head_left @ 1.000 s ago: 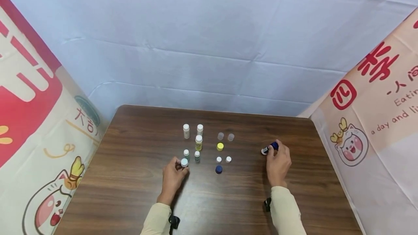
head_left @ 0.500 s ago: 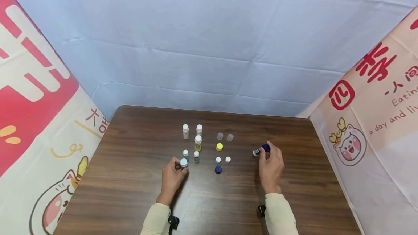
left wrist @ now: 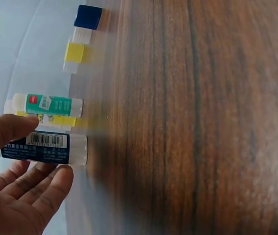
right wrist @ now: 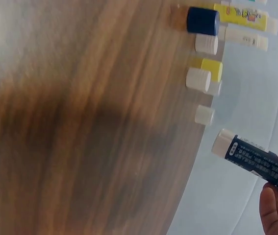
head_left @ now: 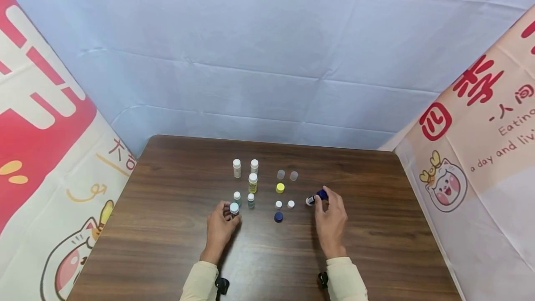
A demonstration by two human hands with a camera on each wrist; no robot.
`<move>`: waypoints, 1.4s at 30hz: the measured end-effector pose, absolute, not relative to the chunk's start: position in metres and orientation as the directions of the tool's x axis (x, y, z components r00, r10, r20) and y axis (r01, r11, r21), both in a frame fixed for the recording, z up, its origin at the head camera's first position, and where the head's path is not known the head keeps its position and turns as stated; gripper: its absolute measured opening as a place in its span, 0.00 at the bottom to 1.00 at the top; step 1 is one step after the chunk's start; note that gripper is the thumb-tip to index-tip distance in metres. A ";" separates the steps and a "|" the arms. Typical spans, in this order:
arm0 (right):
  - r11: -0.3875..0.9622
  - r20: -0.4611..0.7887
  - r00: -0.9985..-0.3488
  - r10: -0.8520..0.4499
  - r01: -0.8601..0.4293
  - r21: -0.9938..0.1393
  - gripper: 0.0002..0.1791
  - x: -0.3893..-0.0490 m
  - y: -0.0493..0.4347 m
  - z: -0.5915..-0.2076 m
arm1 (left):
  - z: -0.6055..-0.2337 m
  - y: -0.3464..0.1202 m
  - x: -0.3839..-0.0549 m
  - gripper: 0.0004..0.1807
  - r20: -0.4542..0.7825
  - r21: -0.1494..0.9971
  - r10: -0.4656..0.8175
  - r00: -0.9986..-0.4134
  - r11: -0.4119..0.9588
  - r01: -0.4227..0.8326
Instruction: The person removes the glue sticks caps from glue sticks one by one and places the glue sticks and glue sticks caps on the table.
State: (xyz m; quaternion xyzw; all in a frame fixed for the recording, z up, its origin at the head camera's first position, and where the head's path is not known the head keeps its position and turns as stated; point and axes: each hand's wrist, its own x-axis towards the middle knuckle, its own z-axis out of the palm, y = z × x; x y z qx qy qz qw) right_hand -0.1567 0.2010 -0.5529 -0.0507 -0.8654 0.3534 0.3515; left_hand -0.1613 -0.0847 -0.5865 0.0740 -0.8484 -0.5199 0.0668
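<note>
In the head view my left hand (head_left: 221, 229) grips a dark-blue-labelled glue stick (left wrist: 48, 147) that stands upright at the front of a group of glue sticks, its white top uppermost. The left wrist view shows the thumb on one side of it and the fingers on the other. My right hand (head_left: 332, 222) holds another dark blue glue stick (right wrist: 256, 159) by its blue end, tilted, with its white end pointing left and down. Close behind the left hand are two small green glue sticks (head_left: 251, 201), and a yellow glue stick (head_left: 252, 183) stands beyond them.
Two white glue sticks (head_left: 237, 169) stand at the back of the group. Between the hands sit several loose caps: a dark blue cap (head_left: 278, 217), small white caps (head_left: 290, 204), a yellow cap (head_left: 280, 188) and translucent caps (head_left: 294, 176). Cloth walls (head_left: 267, 59) surround the brown table (head_left: 376, 185).
My right hand has moved left across the table with its glue stick, nearer to the loose caps. The left hand stays in place on its glue stick.
</note>
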 end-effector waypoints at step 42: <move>0.588 0.527 -0.805 0.273 -0.294 -0.753 0.20 -0.137 0.141 -0.527 | -0.519 -0.076 -0.139 0.32 0.452 0.748 -0.075 -0.889 0.574 0.333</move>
